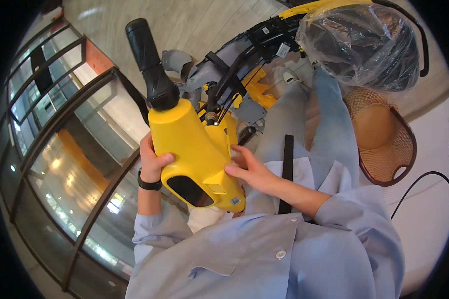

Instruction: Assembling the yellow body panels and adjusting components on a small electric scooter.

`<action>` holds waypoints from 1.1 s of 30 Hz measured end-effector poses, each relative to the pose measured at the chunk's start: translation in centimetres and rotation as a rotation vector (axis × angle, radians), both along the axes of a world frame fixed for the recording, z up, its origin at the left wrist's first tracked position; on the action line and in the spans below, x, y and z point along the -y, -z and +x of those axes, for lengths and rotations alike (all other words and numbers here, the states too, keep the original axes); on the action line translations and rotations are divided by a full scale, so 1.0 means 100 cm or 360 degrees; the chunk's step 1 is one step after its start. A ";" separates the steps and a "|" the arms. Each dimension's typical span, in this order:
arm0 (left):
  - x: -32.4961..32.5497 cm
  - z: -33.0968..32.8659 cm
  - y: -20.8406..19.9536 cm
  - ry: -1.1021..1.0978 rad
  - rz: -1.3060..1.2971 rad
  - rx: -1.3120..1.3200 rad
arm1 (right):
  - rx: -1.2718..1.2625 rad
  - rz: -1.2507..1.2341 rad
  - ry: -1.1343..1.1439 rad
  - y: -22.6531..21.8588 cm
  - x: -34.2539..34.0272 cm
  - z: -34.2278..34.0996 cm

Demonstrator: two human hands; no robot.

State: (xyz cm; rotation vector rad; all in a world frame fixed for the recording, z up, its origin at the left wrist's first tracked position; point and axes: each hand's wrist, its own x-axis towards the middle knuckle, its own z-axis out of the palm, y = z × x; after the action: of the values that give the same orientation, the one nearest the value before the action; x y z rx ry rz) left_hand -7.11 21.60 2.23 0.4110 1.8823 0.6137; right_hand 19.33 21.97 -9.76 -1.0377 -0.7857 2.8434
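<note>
In front of my body is a yellow plastic handlebar cover [184, 134] of a scooter or electric bike, with a dark oval display [189, 191] on its near face. A black handlebar grip [148, 60] sticks up from its far left end. My left hand [153, 158] clasps the cover's left side, thumb on top and the other fingers partly hidden. On the right side, my right hand [254, 173] has its thumb and fingertips closed against the cover's edge. Beneath and beyond the cover, black cables and a metal fitting [211, 117] show.
Farther off stands the vehicle's black frame [244, 55] with grey and yellow panels. A seat wrapped in clear plastic [361, 47] is at the far right, above a brown woven seat [381, 134]. Dark-framed glass panels [60, 174] line the left. A black cable [424, 175] curves at right.
</note>
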 end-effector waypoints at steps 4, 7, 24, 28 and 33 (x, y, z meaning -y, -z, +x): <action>-0.007 0.003 0.004 -0.0003 0.0110 0.0051 | -0.0460 -0.0458 -0.0591 0.006 0.037 0.025; -0.011 0.004 0.008 0.0034 0.0129 0.0040 | -0.0400 0.0157 -0.0700 -0.009 0.057 0.018; 0.181 0.137 0.014 -0.1237 0.0330 -0.1235 | -0.0197 -0.0235 -0.0981 -0.029 0.032 0.001; 0.211 0.205 0.035 -0.1271 0.0123 -0.0605 | -0.0225 -0.0318 -0.1056 -0.023 0.028 0.003; 0.184 0.193 0.021 -0.1131 0.0026 -0.0655 | -0.0126 -0.0239 -0.1236 -0.010 0.023 0.003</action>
State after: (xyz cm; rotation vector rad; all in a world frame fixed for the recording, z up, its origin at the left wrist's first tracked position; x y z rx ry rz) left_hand 12.16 3.19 0.14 -0.1608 2.4289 1.0708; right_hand 19.58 19.67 -8.73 -0.7275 -1.1976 3.5969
